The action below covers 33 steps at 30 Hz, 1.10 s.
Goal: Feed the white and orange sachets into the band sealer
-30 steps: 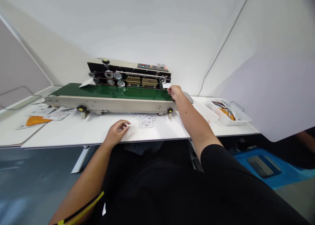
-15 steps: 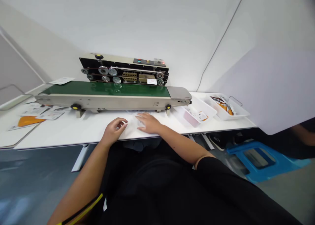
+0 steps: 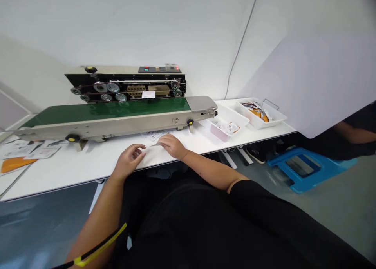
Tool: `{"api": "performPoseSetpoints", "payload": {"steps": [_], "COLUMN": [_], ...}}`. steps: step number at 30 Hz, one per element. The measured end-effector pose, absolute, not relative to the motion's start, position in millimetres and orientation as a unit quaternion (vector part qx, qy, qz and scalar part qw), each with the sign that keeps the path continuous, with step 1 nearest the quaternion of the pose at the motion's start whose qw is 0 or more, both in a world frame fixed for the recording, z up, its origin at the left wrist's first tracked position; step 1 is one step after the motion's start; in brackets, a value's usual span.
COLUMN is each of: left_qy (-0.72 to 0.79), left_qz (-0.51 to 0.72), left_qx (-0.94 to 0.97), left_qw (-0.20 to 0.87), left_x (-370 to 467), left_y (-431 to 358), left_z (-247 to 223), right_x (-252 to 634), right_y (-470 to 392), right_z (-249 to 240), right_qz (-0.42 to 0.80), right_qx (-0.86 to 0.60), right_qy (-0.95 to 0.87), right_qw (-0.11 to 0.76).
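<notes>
My right hand [image 3: 173, 146] is closed on the edge of a small flat packet [image 3: 155, 144], held just above the white table. My left hand [image 3: 131, 159] is beside it on the left, its fingers curled but apart, with nothing seen between them. Behind both hands stands a band sealer [image 3: 138, 89] with rollers and a green conveyor belt [image 3: 117, 110]. A small white packet [image 3: 148, 94] stands upright at the sealer's band. Under the conveyor's front edge lie other clear and white packets [image 3: 155, 135], partly hidden.
Two white bins stand to the right: a near bin [image 3: 246, 124] with small packets, a far bin [image 3: 272, 124] with orange and silver ones. Flat printed pouches [image 3: 26, 151] lie at left. A blue stool [image 3: 308, 169] and a person's arm [image 3: 354, 132] are at right.
My right hand, flat on a packet before, now has it pinched and lifted. My left hand stays nearby. The white packet has travelled left along the sealer; the view has shifted.
</notes>
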<state>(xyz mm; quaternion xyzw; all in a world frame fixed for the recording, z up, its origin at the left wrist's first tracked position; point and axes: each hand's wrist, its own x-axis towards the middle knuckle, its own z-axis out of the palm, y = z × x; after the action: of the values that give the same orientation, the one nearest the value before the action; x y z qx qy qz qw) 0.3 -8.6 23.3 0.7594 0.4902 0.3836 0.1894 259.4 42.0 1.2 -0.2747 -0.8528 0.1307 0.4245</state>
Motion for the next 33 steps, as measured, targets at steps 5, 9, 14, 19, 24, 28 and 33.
{"api": "performPoseSetpoints", "payload": {"steps": [5,9,14,19,24,28,33], "left_qy": [0.464,0.465,0.476,0.516,0.536,0.54,0.53], "left_qz": [0.325,0.294,0.328,0.378,0.393,0.433,0.466], "left_qx": [0.796,0.804,0.792,0.738,0.706,0.662,0.634], "left_qw": [0.212,0.223,0.197,0.214,0.246,0.289,0.314], "left_x": [4,2,0,3,6,8,4], "left_y": [-8,-7,-7,-11,-16,-15,-14], "left_z": [23,17,15,21,23,17,13], "right_x": [255,247,246,246,248,251,252], "right_y": [34,32,35,42,42,36,35], "right_z": [8,8,9,5,5,9,6], "right_qz": [0.139,0.05,0.029,0.089,0.231,0.33,0.392], "right_qx": [-0.22,-0.178,-0.19,-0.253,-0.363,-0.394,-0.373], "right_qy": [-0.887,-0.928,-0.921,-0.891,-0.827,-0.776,-0.725], "right_qw": [0.382,0.323,0.339,0.367,0.362,0.364,0.427]}}
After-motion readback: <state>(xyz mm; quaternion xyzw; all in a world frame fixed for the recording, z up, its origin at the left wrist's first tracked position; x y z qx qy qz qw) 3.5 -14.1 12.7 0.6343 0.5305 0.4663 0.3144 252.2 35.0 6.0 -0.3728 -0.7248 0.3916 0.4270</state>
